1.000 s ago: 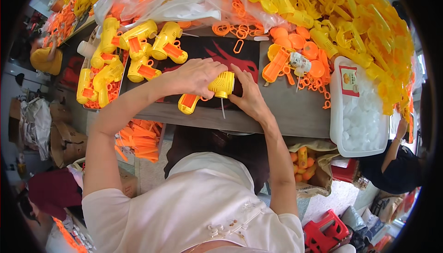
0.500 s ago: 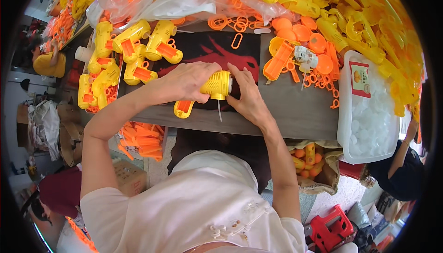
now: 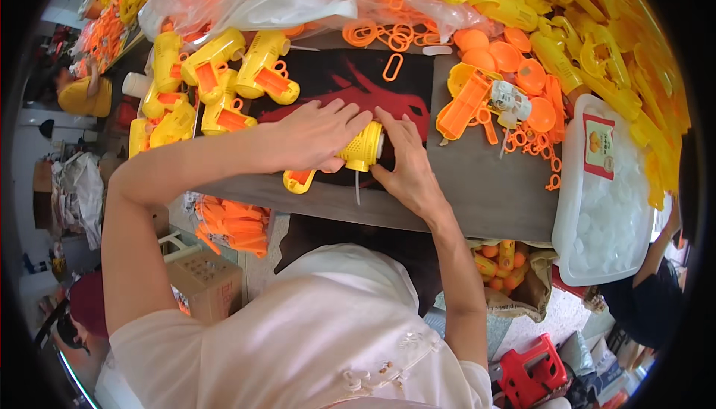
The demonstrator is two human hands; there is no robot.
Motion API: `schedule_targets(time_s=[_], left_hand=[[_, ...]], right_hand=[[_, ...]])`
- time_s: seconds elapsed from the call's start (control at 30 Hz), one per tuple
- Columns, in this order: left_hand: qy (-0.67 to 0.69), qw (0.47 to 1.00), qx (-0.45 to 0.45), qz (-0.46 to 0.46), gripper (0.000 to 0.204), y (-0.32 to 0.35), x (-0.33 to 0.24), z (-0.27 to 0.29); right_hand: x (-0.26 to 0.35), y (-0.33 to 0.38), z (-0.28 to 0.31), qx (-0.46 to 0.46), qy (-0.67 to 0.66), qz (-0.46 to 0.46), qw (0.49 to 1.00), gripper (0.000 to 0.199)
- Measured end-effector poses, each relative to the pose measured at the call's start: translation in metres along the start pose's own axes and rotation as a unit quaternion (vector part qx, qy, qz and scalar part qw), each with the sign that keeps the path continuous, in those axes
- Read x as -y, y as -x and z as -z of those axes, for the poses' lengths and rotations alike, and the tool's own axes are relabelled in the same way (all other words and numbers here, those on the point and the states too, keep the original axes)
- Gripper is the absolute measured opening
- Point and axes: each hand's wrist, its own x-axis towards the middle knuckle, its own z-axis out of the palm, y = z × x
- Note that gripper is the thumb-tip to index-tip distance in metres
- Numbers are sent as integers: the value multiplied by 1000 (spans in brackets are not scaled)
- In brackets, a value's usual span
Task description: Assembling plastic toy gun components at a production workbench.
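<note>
A yellow pistol-shaped plastic toy [image 3: 362,149] lies sideways between my hands, low over the dark red-and-black mat [image 3: 406,103]. My left hand [image 3: 319,137] is closed over its rear barrel, hiding most of it; the handle with an orange insert [image 3: 298,181] shows below. My right hand [image 3: 409,170] cups the front end, fingertips on top and thumb beneath, around a white piece [image 3: 381,145] there. A thin clear tube [image 3: 358,189] hangs down from the barrel. Whether the white piece is fully seated is hidden by my fingers.
Similar yellow toys [image 3: 261,62] lie at the left. Orange discs [image 3: 531,77], rings and a small clear bottle [image 3: 510,100] lie right of the mat. A clear bin of white caps [image 3: 604,215] stands at the right edge, with heaped yellow parts [image 3: 597,43] behind. Below are orange parts [image 3: 235,222].
My left forearm and elbow have swung outward, and the left hand has rolled further over the barrel, covering more of it. The right hand stays at the front end. The whole view has shifted slightly.
</note>
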Motion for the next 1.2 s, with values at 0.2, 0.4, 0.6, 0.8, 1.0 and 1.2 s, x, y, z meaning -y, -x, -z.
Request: schedule_targets(time_s=[0.2, 0.4, 0.6, 0.8, 1.0, 1.2], left_hand=[[-17, 999, -36, 16, 81, 4, -2, -7], [294, 956, 14, 19, 88, 14, 45, -5], [699, 678, -117, 195, 64, 45, 14, -35], [595, 770, -206, 106, 54, 50, -11, -32], [404, 858, -302, 93, 51, 48, -32, -22], [345, 865, -355, 85, 54, 49, -37, -24]], right_hand=[[4, -13, 17, 86, -178, -45, 979, 79], [4, -9, 1, 18, -171, -112, 979, 64], [9, 8, -6, -21, -216, -58, 974, 52], [27, -17, 6, 47, -281, -152, 946, 30], [65, -4, -7, 1, -174, -45, 984, 46], [61, -6, 3, -5, -61, -30, 998, 64]])
